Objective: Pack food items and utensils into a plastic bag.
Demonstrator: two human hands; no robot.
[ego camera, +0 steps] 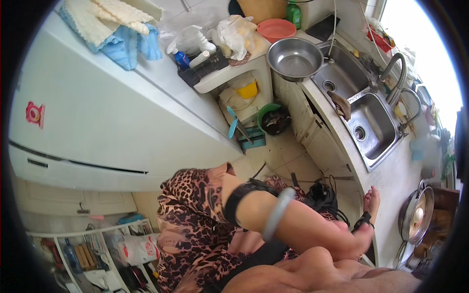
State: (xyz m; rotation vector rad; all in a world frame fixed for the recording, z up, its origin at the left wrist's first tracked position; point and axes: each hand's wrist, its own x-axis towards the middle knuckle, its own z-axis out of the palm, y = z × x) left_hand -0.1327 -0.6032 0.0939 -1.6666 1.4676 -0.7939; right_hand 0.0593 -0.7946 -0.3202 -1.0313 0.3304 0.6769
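My left hand (357,238), blurred, reaches across to my right wrist, beside the black strap (362,220) worn there; whether its fingers grip the strap cannot be told. A pale grey-green bangle (278,214) and a wide black band (238,203) are on my left arm. My right hand (372,200) is raised near the counter edge, fingers loosely bent, with nothing seen in it. Leopard-print clothing (194,227) covers my body. A black bag-like thing with cords (320,196) lies partly hidden behind my left forearm.
A white counter (384,190) holds a double steel sink (373,124), a steel basin (295,59) and a lidded pan (416,212). A white refrigerator (91,121) stands at left. On the floor are a green bin (264,113) and a blue dustpan (256,139).
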